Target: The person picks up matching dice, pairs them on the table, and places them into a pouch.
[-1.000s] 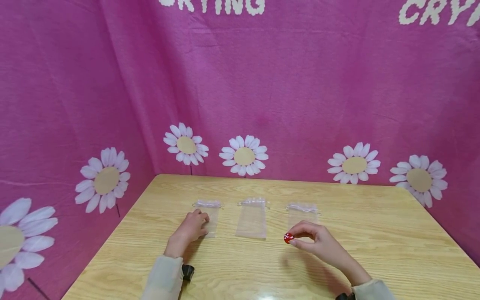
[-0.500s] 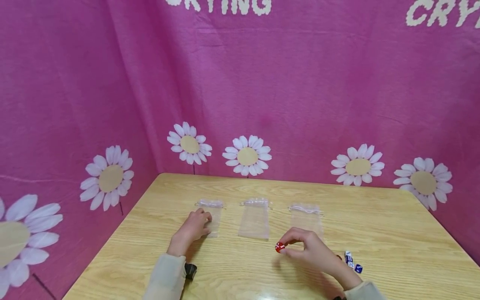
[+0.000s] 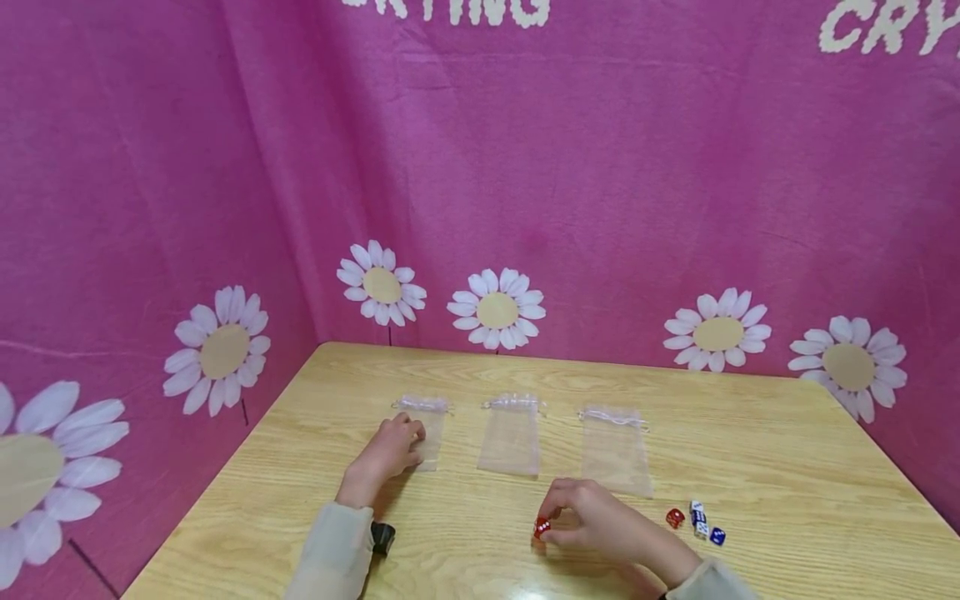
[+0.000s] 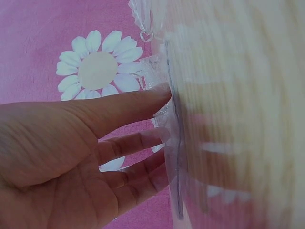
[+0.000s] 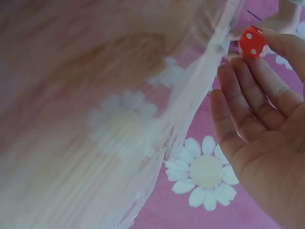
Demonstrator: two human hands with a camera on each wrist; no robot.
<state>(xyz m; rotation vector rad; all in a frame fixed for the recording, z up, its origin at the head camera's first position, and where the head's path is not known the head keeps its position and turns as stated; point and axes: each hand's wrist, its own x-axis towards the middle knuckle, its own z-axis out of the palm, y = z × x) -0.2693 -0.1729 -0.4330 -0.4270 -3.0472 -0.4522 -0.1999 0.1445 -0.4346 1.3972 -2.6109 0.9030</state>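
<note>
The red, white-pipped die (image 3: 542,527), pinched in the right hand (image 3: 592,518), is nearer and further left than before; the left hand (image 3: 387,450), fingers loosely spread, touches a sheer pouch (image 3: 432,438).

The near die (image 3: 542,528) was bright red with white pips, and another red die (image 3: 675,518) to its right had the same colouring. Farther right were blue dice (image 3: 717,537) with white pips and white dice (image 3: 702,530), whose spots looked dark, though too small to be sure. The sheer bags (image 3: 510,446) were pale pinkish-lilac with whitish drawstrings (image 3: 615,418). The table (image 3: 345,379) was honey-yellow, streaked with brown grain. At the far side, magenta cloth (image 3: 600,183) bore white, beige-centred daisies (image 3: 497,310) and white lettering (image 3: 498,10). The left sleeve (image 3: 327,546) was pale grey-beige, its wristband (image 3: 383,538) black.
</note>
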